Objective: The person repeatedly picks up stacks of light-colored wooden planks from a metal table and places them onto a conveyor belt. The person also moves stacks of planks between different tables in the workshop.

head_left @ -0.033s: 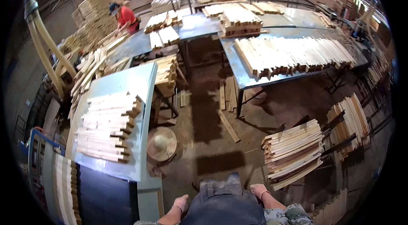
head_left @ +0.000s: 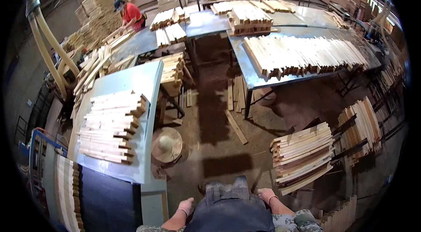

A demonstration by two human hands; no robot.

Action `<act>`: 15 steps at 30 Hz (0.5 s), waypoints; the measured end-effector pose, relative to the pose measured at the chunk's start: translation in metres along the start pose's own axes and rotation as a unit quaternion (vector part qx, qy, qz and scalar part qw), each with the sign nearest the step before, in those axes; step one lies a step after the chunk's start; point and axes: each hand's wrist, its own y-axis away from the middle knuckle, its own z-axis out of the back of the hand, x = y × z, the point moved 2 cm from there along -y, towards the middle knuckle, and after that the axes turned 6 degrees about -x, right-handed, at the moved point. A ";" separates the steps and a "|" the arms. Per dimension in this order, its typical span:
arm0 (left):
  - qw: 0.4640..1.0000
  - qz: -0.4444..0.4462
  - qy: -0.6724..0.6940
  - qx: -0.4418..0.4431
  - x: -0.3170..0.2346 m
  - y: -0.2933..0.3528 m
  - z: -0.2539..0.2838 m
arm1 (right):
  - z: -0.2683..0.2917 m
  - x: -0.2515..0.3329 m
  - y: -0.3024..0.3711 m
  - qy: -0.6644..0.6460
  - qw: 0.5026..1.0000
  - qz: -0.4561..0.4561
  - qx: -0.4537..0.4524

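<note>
Pale, sawn wood fills the space on both sides: a row of strips (head_left: 109,127) lies on the grey-blue table (head_left: 147,100) to the left, their right ends uneven, and a stack of narrower-looking strips (head_left: 302,155), some darker brown, sits to the right, near a dark metal bar (head_left: 344,124). Between them the left hand (head_left: 185,206) and right hand (head_left: 266,195) hang beside a dark apron (head_left: 232,214), well apart from each other. Nothing shows in either one; whether the fingers are folded tight or loose I cannot tell. The left is nearest the table's lower corner, the right nearest the stack. Each strip should be stiff and fairly light alone, heavy by the armful, dry rather than slippery, with edges likely to splinter. The jutting ends look the easiest hold for one piece; a bundle would probably balance better gripped near both ends.
</note>
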 end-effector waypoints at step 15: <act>0.990 -0.061 -0.119 -0.044 0.007 -0.016 -0.044 | 0.039 0.009 0.019 0.290 0.949 0.117 -0.044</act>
